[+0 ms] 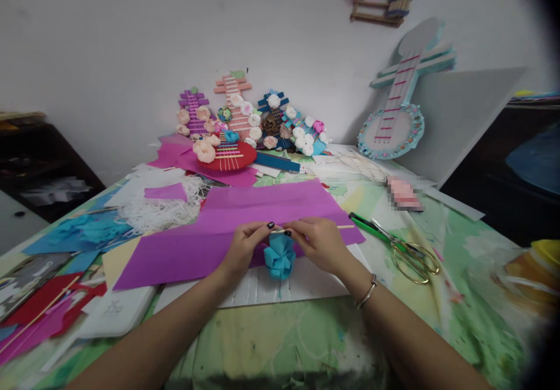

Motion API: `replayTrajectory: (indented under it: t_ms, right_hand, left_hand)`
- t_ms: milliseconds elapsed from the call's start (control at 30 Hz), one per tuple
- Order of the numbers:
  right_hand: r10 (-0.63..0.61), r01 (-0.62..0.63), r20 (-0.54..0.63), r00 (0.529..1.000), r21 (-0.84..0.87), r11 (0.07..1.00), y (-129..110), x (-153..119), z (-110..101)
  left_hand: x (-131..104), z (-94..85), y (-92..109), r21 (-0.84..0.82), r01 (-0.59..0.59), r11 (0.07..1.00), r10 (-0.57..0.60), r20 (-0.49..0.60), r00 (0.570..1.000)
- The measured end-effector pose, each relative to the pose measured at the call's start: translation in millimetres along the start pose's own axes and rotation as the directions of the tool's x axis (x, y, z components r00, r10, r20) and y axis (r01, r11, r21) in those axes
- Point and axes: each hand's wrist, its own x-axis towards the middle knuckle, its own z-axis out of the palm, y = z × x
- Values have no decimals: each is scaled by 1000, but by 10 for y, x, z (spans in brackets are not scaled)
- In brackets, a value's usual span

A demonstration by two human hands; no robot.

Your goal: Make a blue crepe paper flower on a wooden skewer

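Both of my hands meet over the middle of a purple sheet (pixel 175 253). Between them a blue paper flower (pixel 280 257) hangs down, its upper edge at a thin pale stick (pixel 345 227). My left hand (pixel 247 244) pinches the stick's left end beside the top of the flower. The fingers of my right hand (pixel 317 241) are closed round the stick just right of the flower, and the stick runs out behind that hand. Under the flower lies a white board (pixel 301 285), partly covered by the purple sheet.
Gold-handled scissors (pixel 413 258) and a green cutter (pixel 370 226) lie to the right. At the left are shredded white paper (pixel 153 206), blue crepe paper (pixel 87 229) and a white device (pixel 118 314). Flower-decorated paper instruments (pixel 225 156) stand along the wall.
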Motion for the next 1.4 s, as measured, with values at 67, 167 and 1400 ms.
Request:
replayTrajectory:
  t_ms: [67,167,1400]
  right_hand:
    - [-23,22,-16,1000,-6,1000,-6,-6,27]
    - [-52,51,-38,998,-29,998,-10,-11,64]
    - [121,-97,-145,982,162,982,-40,10,85]
  left_hand:
    - [2,1,1,45,-7,999,10,-68,998]
    - [9,0,9,119,-28,992,39,-94,995]
    - [-39,-6,53,261,-228,938,210,93,973]
